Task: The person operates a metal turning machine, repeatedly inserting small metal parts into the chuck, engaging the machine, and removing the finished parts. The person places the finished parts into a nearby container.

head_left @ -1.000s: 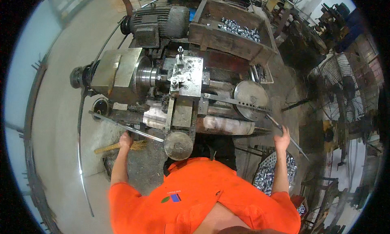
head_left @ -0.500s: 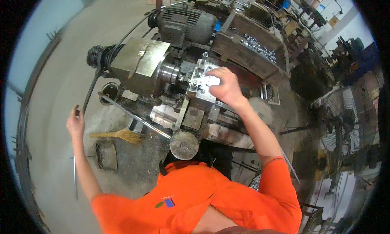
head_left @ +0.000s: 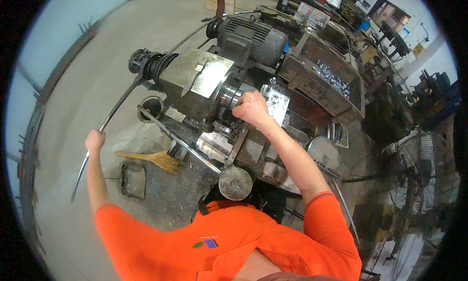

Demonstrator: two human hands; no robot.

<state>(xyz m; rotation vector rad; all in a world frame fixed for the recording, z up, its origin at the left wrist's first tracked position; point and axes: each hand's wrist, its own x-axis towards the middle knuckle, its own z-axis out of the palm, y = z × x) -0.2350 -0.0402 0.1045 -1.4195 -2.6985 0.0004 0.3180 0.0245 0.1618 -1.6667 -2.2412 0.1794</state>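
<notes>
I have the long metal rod (head_left: pixel 80 176) running from 10 o'clock down to 8, dark above the grip, bright below it and slightly bowed. The left hand (head_left: pixel 95 139), at 9 o'clock, has its fingers wrapped around it. The lathe (head_left: pixel 190 100) stretches from 11 o'clock to the middle: a boxy housing with a shiny yellowish cover (head_left: pixel 217 74), and a bright round spindle (head_left: pixel 228 95) next to the right hand (head_left: pixel 251 108). That hand sits toward 1 o'clock, just off centre, fingers curled in, near the pale metal block (head_left: pixel 278 105); I cannot tell whether they pinch anything.

Half a second ago I had the left fingers loose beside the rod and the right hand half open over the block. The view has swung too, so the lathe lies farther right.

At 2 o'clock I get a dark open crate (head_left: pixel 317 91) with small shiny metal pieces (head_left: pixel 333 78) inside. Between 9 and 10, a round dark pot (head_left: pixel 158 99) sits under a bar (head_left: pixel 195 152); its contents are too dim to make out. Near 8, a shallow pan (head_left: pixel 134 181) lies beside a straw broom (head_left: pixel 163 159)
</notes>
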